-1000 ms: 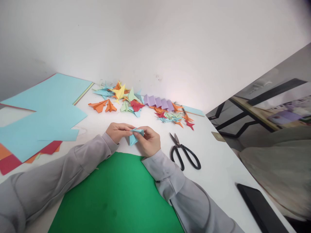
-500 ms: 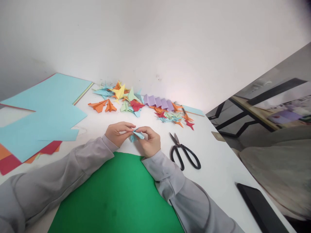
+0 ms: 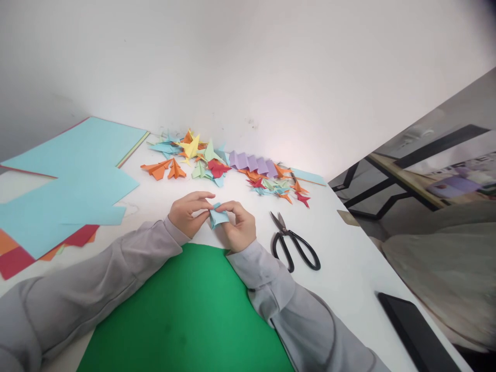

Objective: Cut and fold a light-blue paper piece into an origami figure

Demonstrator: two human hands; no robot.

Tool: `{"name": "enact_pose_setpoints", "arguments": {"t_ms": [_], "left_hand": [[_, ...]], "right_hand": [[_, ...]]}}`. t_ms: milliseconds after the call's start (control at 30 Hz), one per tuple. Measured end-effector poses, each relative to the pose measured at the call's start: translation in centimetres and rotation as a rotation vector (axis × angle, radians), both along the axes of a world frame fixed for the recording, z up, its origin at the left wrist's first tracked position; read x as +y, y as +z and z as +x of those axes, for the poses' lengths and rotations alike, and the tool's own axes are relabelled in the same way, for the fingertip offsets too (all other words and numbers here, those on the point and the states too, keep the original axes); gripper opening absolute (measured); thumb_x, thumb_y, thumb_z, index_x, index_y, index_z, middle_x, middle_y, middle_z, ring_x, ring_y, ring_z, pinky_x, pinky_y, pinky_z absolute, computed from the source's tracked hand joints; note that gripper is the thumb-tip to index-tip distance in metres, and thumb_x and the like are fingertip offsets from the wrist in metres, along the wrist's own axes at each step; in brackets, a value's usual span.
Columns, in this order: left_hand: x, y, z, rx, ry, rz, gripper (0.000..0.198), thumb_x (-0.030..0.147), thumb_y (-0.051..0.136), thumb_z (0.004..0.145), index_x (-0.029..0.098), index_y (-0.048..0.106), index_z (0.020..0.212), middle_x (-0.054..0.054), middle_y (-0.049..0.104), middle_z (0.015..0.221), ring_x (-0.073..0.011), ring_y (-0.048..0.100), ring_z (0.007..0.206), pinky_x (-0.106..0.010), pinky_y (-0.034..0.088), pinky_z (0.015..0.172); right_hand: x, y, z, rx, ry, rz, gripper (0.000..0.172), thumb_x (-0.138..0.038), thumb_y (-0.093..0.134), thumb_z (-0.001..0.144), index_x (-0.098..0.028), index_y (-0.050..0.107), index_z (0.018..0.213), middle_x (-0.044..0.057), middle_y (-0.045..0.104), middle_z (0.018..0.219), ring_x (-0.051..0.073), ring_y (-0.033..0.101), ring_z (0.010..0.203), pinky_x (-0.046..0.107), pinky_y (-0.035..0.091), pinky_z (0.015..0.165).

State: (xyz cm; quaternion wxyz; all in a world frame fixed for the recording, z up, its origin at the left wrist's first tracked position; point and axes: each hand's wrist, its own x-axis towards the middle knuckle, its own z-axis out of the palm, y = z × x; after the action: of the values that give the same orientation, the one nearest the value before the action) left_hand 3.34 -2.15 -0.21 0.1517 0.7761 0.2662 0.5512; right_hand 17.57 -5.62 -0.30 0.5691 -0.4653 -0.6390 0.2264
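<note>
A small folded piece of light blue paper point(image 3: 219, 217) is held up between my two hands, just beyond the green sheet's far edge. My right hand point(image 3: 241, 226) pinches its right side between thumb and forefinger. At the paper's upper left edge are the fingertips of my left hand point(image 3: 189, 213), closed on that corner. Right of my hands lies a pair of black-handled scissors point(image 3: 289, 237), blades slightly apart. Under my forearms spreads a large green sheet point(image 3: 182, 310).
Folded paper planes and stars point(image 3: 191, 147) lie along the wall, beside a pleated purple paper strip point(image 3: 253, 163). Large light blue sheets point(image 3: 77, 191) cover the left, over red and orange ones. A black phone-like slab point(image 3: 416, 328) rests near the table's right edge.
The blue paper has turned in my fingers, so a broader folded face shows. My left fingers have spread slightly; my right hand has barely moved.
</note>
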Motion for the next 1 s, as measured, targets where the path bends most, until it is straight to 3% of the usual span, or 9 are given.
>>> {"name": "enact_pose_setpoints", "arguments": {"t_ms": [133,633,1000], "left_hand": [[-0.2,0.1,0.0,0.015,-0.027,0.060,0.008,0.011,0.057,0.071,0.015,0.063,0.066,-0.011,0.066,0.092,-0.0119,0.062,0.068,-0.026,0.054,0.065],[-0.9,1.0,0.1,0.038,-0.068,0.279,0.014,0.006,0.056,0.070,0.017,0.061,0.078,-0.012,0.063,0.099,-0.0168,0.057,0.083,-0.033,0.050,0.068],[-1.2,1.0,0.4,0.038,-0.123,0.263,0.015,0.009,0.058,0.070,0.019,0.062,0.081,-0.011,0.063,0.100,-0.0187,0.057,0.091,-0.035,0.051,0.072]], "right_hand": [[0.0,0.0,0.1,-0.015,0.003,-0.022,0.016,-0.010,0.052,0.065,-0.021,0.061,0.073,0.002,0.062,0.074,0.019,0.057,0.078,0.035,0.045,0.075],[0.0,0.1,0.1,-0.099,0.087,0.059,0.020,-0.007,0.050,0.063,-0.022,0.058,0.073,0.003,0.063,0.076,0.020,0.057,0.080,0.036,0.045,0.077],[0.0,-0.5,0.1,-0.105,0.134,0.036,0.018,-0.010,0.051,0.065,-0.023,0.059,0.074,0.002,0.064,0.079,0.019,0.058,0.079,0.036,0.047,0.075]]}}
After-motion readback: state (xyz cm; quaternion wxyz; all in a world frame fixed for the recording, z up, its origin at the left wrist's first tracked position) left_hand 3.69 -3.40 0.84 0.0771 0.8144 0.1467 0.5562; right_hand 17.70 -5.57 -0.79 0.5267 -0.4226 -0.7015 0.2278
